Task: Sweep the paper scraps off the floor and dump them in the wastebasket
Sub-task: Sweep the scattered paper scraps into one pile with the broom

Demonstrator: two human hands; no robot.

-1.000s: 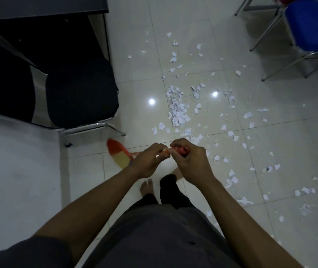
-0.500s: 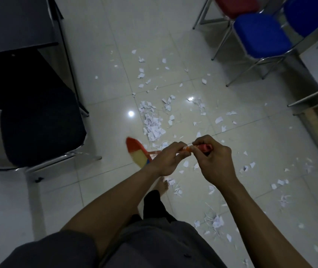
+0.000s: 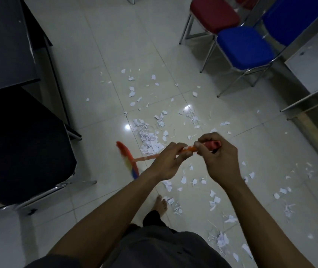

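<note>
while both hands hold the thin orange plastic broom handle [image 3: 146, 157], the left hand [image 3: 168, 161] has its fingers curled round the shaft and the right hand [image 3: 220, 161] wraps the red end just above it, the 2 nearly touching. the fan-shaped red, yellow and blue bristle head [image 3: 127, 161] is blurred, low at the person's left near the black padded chair [image 3: 30, 151]; whether it touches the pale glossy tiled floor [image 3: 96, 74] i cannot tell. the small white torn paper scraps [image 3: 150, 140] lie thickest just beyond the hands, strays trailing right. they look feather-light, so i'd guess gentle strokes suit; a hard flick would scatter them on slick tile. the broom seems light and stiff, easier steered with hands spread wider. no wastebasket shows.
</note>
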